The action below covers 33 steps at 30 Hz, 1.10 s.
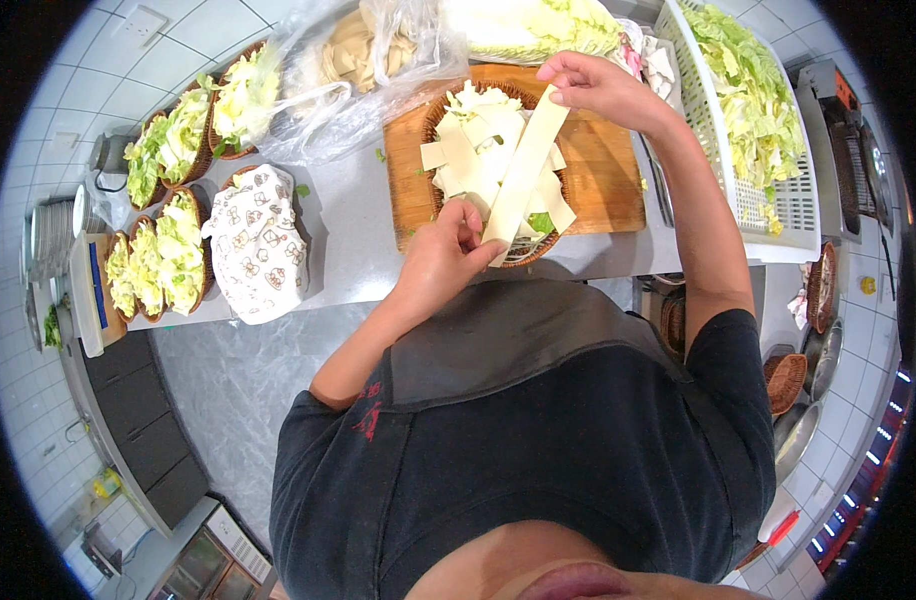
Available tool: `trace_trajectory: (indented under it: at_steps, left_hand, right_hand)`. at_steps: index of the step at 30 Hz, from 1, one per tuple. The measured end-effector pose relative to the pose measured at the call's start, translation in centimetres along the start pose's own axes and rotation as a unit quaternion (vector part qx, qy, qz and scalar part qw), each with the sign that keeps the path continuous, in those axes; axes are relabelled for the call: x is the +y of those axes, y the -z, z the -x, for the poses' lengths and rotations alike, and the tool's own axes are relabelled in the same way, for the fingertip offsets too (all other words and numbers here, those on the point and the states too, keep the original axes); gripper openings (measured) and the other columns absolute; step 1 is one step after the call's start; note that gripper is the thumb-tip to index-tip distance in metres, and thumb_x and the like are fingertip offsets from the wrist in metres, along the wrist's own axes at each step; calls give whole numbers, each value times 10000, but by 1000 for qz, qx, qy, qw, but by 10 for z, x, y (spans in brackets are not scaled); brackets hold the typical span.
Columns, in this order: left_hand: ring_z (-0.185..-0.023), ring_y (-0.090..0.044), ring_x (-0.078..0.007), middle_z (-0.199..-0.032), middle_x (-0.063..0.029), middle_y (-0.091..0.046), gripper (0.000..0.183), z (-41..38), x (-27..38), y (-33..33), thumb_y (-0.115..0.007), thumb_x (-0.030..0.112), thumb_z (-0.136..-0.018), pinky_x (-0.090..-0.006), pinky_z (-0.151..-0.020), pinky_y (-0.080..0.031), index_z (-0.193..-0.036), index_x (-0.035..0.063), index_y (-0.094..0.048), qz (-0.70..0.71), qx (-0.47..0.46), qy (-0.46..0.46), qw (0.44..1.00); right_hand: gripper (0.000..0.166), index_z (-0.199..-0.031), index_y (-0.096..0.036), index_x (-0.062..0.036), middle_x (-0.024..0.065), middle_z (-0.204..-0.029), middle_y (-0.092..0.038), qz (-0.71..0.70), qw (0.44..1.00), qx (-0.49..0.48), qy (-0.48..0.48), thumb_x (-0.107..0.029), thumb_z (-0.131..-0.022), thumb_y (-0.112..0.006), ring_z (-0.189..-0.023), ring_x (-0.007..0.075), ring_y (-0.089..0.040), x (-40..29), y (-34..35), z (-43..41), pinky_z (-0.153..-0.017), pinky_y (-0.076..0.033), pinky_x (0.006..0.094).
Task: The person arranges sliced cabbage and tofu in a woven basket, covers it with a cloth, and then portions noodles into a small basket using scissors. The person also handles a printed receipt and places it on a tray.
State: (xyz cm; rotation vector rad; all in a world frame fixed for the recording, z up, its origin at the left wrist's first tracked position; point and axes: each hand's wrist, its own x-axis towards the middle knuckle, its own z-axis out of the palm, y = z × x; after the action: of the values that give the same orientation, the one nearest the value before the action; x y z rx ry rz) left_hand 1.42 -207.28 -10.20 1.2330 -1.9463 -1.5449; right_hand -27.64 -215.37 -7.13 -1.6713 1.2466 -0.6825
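Between my two hands a long pale strip of tofu skin stretches diagonally over a brown wicker basket. My left hand pinches its lower end near the basket's front rim. At the upper end, my right hand holds it between thumb and fingers. Several more tofu skin strips lie crosswise in the basket, some with ends over the rim. Under them, cut cabbage shows at the back and a green leaf at the front. The basket sits on a wooden cutting board.
Left of the board are a patterned cloth over a basket and several cabbage-filled baskets. Behind lie a plastic bag of tofu skin and a napa cabbage. A white plastic crate of cabbage leaves stands at right.
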Motion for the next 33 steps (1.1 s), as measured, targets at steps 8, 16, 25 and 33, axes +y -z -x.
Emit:
trace_trajectory:
  at_steps: [8, 16, 25, 33]
  left_hand:
    - [-499, -556, -251, -549, -84, -546, 430, 5, 9, 23, -733, 409, -659, -351, -475, -430, -687, 64, -479, -178, 64, -27, 982]
    - [-697, -633, -225, -763, -154, -638, 149, -112, -2, 140, -586, 138, -794, -291, -633, -488, -865, 8, -605, -160, 291, -189, 924]
    - [-803, -579, -368, -833, -199, -618, 226, -208, -85, 227, -594, 157, -674, -405, -754, -465, -863, 40, -636, -375, 289, -67, 878]
    - [-784, -603, -332, -774, -173, -631, 248, -218, -83, 236, -521, 261, -741, -404, -732, -473, -824, 76, -664, -458, 299, -32, 836]
  right_hand:
    - [253, -1051, -514, -48, -18, -860, -504, 106, 986, 113, -62, -158, -838, -592, -803, 69, -479, 28, -11, -4, -775, -401, 210]
    - [242, -1025, -536, -35, -19, -839, -517, 14, 983, 157, -94, -152, -825, -605, -763, 74, -489, 30, -15, 34, -700, -410, 221]
    - [175, -984, -533, -40, -45, -821, -493, -8, 970, 179, -164, -85, -823, -585, -752, 48, -463, 18, -23, 91, -681, -389, 200]
    - [152, -983, -532, -43, -46, -831, -497, -45, 963, 171, -203, -71, -838, -567, -758, 45, -454, 31, -40, 106, -687, -387, 193]
